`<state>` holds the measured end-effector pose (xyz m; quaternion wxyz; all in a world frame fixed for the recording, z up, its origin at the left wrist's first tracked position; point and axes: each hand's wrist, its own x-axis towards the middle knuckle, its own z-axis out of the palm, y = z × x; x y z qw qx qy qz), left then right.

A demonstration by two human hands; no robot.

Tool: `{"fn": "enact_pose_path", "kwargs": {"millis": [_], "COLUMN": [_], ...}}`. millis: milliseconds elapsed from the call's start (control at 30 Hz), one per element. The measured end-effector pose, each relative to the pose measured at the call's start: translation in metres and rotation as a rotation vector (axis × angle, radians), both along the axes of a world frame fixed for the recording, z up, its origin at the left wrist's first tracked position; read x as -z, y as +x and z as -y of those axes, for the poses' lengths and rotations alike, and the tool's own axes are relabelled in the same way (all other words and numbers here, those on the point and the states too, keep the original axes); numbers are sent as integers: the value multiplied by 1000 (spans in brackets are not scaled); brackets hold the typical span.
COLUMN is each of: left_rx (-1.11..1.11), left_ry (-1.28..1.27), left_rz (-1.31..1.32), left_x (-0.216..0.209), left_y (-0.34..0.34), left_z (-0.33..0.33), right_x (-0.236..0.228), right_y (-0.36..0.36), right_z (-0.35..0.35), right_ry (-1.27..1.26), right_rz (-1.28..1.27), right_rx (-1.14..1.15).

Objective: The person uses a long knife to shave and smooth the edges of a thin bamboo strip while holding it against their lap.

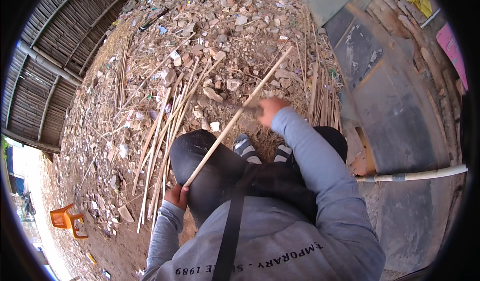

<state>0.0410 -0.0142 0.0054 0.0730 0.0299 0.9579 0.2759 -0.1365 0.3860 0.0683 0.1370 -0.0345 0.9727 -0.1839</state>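
A long, pale bamboo strip (220, 140) slants up and away to the right, from beside my left knee over the rubble. Its near end is in my left hand (176, 196), whose fingers are closed round it. My right hand (272, 112) is closed on the handle of a dark knife (254, 109). The blade points left and crosses the strip beyond my knees; motion smears it, so I cannot tell whether it touches. More bamboo strips (162, 136) lie in a loose pile on the ground to the left of my left leg.
Broken bricks, stones and litter (232, 84) cover the ground ahead. More strips (314, 96) lie at the right, by dark sheets (405, 131) and poles. A pale pole (425, 174) sticks out beside my right hip. An orange plastic chair (67, 220) and a bamboo wall (55, 31) stand left.
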Motion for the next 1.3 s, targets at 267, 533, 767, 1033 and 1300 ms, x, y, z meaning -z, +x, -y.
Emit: {"fn": "enact_pose_path", "kwargs": {"millis": [267,533,767,1033,1300], "left_rx": [-22,17,-9,-7,-112], "left_ry": [-36,-30,12,-28,-168], "left_rz": [-20,2,-5,-28,-92], "left_x": [4,2,2,5,-5], "left_y": [-3,-4,-4,0,7], "left_z": [4,2,3,4,-10], "right_x": [0,24,14,28,52], "right_y": [-6,-12,-15,-6,-32], "right_z": [0,-12,-18,-6,-35], "right_ry": [-124,-103,-256,-133,-243], "right_rz": [-143,-11,-96,-31,-134], "right_rx": [47,44,210,-239,341]}}
